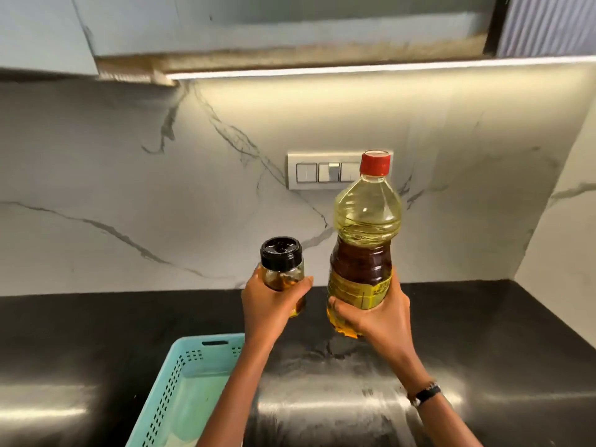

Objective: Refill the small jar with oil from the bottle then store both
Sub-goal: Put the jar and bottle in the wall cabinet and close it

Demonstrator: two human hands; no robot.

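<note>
My left hand (272, 304) grips a small clear jar (283, 269) with a black lid, held upright above the black counter; a little amber oil shows at its bottom. My right hand (375, 312) holds a tall plastic oil bottle (366, 233) around its yellow label. The bottle stands upright in the air, with its red cap on and golden oil inside. Jar and bottle are side by side, a small gap between them.
A turquoise perforated plastic basket (180, 379) sits on the black counter (500, 333) at the lower left, under my left forearm. A white switch panel (317, 171) is on the marble backsplash behind the bottle. Cabinets hang overhead, and a wall closes the right side.
</note>
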